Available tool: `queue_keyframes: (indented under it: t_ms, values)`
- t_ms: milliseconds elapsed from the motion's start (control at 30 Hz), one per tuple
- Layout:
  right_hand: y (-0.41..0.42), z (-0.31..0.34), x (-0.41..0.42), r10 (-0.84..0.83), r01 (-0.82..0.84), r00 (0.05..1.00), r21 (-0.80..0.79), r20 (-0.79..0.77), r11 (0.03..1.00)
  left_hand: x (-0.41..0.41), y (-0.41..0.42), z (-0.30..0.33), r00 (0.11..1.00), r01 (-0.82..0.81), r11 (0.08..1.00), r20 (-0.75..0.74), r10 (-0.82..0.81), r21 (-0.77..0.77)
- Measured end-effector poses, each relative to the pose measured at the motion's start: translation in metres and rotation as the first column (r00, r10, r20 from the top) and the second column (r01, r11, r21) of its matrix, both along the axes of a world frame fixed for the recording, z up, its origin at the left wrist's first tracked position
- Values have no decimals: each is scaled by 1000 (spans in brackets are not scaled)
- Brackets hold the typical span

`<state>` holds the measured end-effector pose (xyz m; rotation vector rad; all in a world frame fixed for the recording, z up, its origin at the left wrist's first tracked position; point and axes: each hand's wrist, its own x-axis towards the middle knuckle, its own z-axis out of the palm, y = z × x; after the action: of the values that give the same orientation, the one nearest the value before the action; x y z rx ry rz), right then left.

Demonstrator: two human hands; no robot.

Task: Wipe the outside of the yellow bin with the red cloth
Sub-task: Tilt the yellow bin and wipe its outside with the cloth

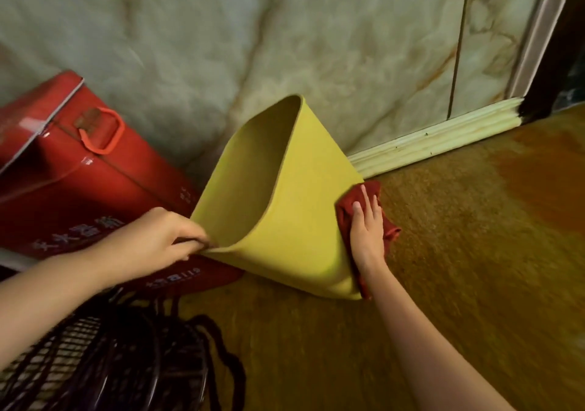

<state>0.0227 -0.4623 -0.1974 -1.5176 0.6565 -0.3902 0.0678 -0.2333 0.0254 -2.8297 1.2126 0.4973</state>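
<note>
We see the yellow bin (300,220) tipped over on the brown floor (474,268), its open mouth turned up and toward the left, its base end low on the right near the floor. It sits in front of the marbled wall (285,46), just beside the pale skirting board (437,140) that runs along the wall's foot.

Our left hand (158,239) pinches the bin's rim at its lowest, nearest point; the grip is clenched on that edge, thumb and fingers meeting over it, and the rim looks slightly bent there. Our right hand (367,230) lies flat with fingers spread over the red cloth (351,206), pressing it against the bin's outer wall on the right side, close to the base. The cloth bunches out from under the palm on the far side and trails down along the bin's edge below the wrist. This hand's grip is not closed around the cloth; it holds it by pressure of the open palm, as far as we can tell from this angle.

Behind the left hand a large red box (79,173) with a red carry handle (104,132) and pale lettering leans against the wall, touching or nearly touching the bin. At lower left a dark wire grille (95,363) and dark cords lie on the floor.
</note>
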Motion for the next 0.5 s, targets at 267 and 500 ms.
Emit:
queue_keyframes:
  t_ms: [267, 500]
  values:
    - [7, 8, -1, 75, -75, 997, -63, -6, 995, -12, 24, -4, 989, 102, 994, -114, -97, 41]
    - [-9, 8, 13, 136, -136, 991, -49, 8, 990, -14, 26, -26, 989, -11, 975, 138, 43, -222]
